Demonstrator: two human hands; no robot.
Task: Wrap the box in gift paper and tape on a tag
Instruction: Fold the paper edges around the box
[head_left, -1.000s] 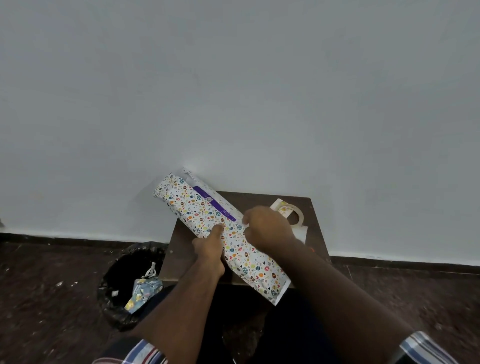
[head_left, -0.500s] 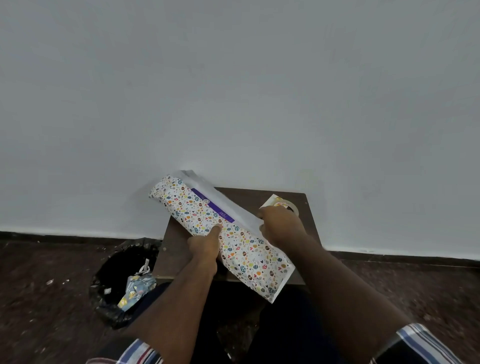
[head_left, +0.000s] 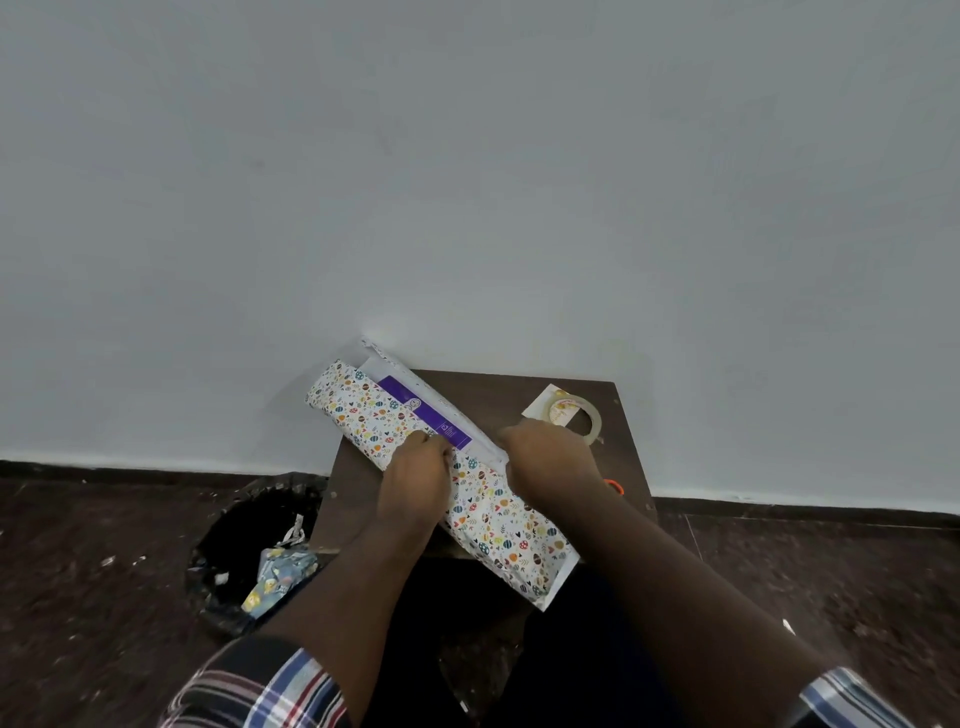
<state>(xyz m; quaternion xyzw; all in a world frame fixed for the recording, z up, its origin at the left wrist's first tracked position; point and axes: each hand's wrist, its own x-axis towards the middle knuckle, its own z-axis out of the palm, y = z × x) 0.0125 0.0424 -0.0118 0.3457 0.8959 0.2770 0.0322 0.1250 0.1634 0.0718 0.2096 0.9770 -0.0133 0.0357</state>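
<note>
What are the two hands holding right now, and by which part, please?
Both grip the gift paper round the box mid-length: left hand the near flap, right hand the far flap.

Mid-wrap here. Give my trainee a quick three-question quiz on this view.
1. True or false: the tape roll lies on the table, right of the right hand.
2. Which box colour shows between the gift paper edges: A purple, B green, C red?
3. Fill in: the bin stands on the person's ___ side.

Key: 1 true; 2 A; 3 left.
</note>
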